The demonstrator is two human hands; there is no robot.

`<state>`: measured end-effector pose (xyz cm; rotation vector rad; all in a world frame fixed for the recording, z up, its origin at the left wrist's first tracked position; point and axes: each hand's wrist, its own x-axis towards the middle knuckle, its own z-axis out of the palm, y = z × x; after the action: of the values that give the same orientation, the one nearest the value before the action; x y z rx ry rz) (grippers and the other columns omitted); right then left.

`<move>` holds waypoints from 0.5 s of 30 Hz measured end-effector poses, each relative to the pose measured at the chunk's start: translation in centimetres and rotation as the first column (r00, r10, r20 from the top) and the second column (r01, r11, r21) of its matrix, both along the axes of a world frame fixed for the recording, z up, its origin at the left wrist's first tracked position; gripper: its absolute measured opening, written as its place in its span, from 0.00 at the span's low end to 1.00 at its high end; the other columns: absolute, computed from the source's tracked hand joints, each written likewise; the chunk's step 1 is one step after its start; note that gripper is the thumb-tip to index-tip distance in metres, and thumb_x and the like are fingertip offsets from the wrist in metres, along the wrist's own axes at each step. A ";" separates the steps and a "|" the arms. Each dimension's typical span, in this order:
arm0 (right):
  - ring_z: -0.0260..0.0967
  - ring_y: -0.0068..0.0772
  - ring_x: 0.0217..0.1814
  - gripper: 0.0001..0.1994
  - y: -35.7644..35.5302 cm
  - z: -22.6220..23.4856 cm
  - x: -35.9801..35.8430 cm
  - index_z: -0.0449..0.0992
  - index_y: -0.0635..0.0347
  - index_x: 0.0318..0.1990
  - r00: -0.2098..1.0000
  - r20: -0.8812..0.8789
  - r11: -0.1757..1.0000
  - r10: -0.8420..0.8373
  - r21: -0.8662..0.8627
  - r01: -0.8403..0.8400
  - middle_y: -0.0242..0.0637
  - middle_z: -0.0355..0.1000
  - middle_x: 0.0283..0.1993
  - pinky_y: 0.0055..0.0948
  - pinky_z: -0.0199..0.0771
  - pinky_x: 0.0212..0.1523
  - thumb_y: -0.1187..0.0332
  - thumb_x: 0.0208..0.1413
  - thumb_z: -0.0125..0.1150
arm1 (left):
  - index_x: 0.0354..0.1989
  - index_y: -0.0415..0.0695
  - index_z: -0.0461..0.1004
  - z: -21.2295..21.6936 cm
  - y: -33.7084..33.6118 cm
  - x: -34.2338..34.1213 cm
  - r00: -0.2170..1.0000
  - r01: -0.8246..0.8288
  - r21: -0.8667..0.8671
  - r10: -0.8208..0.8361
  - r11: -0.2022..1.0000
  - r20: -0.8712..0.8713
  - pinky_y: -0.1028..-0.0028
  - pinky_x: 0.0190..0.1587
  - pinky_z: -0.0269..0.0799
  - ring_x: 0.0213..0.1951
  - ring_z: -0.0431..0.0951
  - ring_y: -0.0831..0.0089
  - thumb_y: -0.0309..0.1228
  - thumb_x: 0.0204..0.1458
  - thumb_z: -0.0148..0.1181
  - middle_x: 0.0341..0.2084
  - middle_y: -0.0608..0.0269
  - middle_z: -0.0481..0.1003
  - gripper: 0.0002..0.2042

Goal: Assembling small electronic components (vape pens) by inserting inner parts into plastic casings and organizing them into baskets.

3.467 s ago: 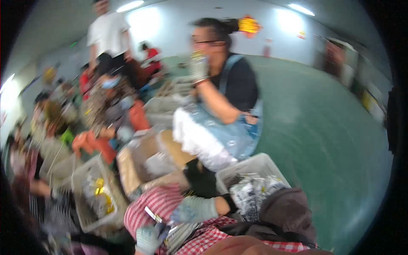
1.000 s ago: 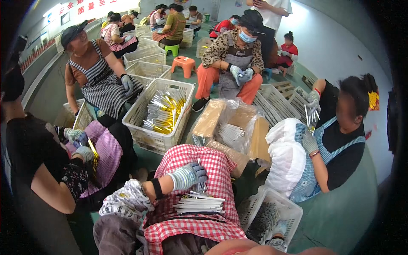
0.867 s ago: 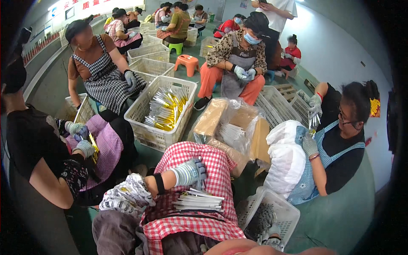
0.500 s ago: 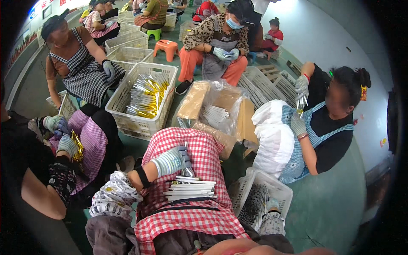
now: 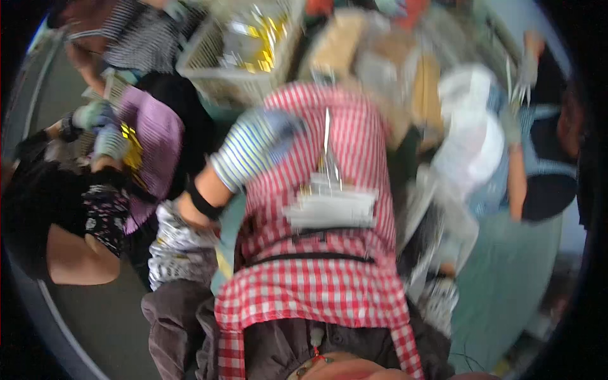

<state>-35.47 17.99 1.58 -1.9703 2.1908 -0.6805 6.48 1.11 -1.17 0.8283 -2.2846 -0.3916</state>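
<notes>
The picture is smeared by motion. My left hand [image 5: 256, 145], in a striped knit glove with bluish fingertips, hovers over the upper left of my red-and-white checked apron [image 5: 316, 278]. Its fingers are too blurred to show whether they hold anything. On my lap lies a pile of white slender sticks [image 5: 332, 208], with a few silvery sticks [image 5: 328, 164] pointing away from me beyond it. Low at my right side, my right hand [image 5: 447, 252] is down by a white plastic crate [image 5: 461, 237] with dark contents. Its fingers cannot be made out.
A crate [image 5: 237, 79] of silver and gold pieces stands ahead. Right of it is an open cardboard box [image 5: 339, 47] lined with clear plastic. Co-workers sit close: gloved hands [image 5: 104, 126] with gold pieces at left, another gloved hand [image 5: 522, 82] with thin sticks at right.
The view has tilted down and swung left, so everything sits higher or further right. My left hand has drawn off the silvery sticks, leftward. My right arm stays by the crate.
</notes>
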 end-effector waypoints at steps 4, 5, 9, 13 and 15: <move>0.74 0.44 0.48 0.15 -2.4 -4.8 -4.2 0.76 0.61 0.49 0.971 -0.240 0.998 0.010 0.057 0.003 0.46 0.76 0.47 0.33 0.70 0.51 0.66 0.59 0.52 | 0.49 0.37 0.71 -1.1 1.5 1.1 0.984 0.018 0.199 0.019 0.980 -0.179 0.70 0.42 0.76 0.38 0.80 0.64 0.16 0.53 0.54 0.36 0.53 0.78 0.14; 0.73 0.44 0.48 0.15 -4.7 -4.2 -1.7 0.75 0.61 0.50 0.993 -0.045 0.991 0.111 0.078 -0.107 0.46 0.75 0.47 0.34 0.70 0.51 0.64 0.59 0.52 | 0.49 0.35 0.70 -3.0 2.5 2.1 0.986 -0.016 0.152 0.040 0.988 -0.161 0.71 0.42 0.76 0.38 0.80 0.65 0.15 0.52 0.54 0.37 0.53 0.78 0.15; 0.74 0.46 0.40 0.13 -8.3 -1.9 9.5 0.76 0.60 0.45 0.842 0.212 0.843 0.496 0.115 -0.526 0.45 0.75 0.39 0.39 0.72 0.43 0.64 0.58 0.53 | 0.49 0.33 0.70 -3.1 4.6 0.8 1.000 0.018 -0.076 -0.019 0.997 -0.011 0.71 0.41 0.76 0.36 0.80 0.65 0.18 0.52 0.57 0.36 0.53 0.77 0.14; 0.74 0.44 0.33 0.11 -9.7 -4.6 15.7 0.74 0.59 0.37 0.529 -0.136 0.546 0.838 0.211 -0.811 0.41 0.74 0.32 0.43 0.73 0.36 0.62 0.52 0.57 | 0.49 0.35 0.69 -2.8 6.7 0.9 0.909 0.215 0.717 0.132 0.663 -0.395 0.75 0.41 0.71 0.36 0.76 0.73 0.27 0.62 0.50 0.35 0.59 0.75 0.11; 0.73 0.40 0.34 0.13 -9.2 -4.6 17.3 0.73 0.58 0.43 0.513 -0.249 0.571 0.821 0.377 -0.730 0.40 0.72 0.32 0.40 0.73 0.36 0.63 0.52 0.58 | 0.52 0.36 0.70 -3.0 7.3 0.9 0.775 0.347 0.640 0.174 0.686 -0.607 0.75 0.49 0.68 0.42 0.74 0.73 0.31 0.62 0.52 0.41 0.59 0.76 0.14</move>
<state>-18.19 8.76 -3.00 -2.7706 1.1041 0.1382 7.33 8.45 -4.12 0.7659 -1.4780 -1.4739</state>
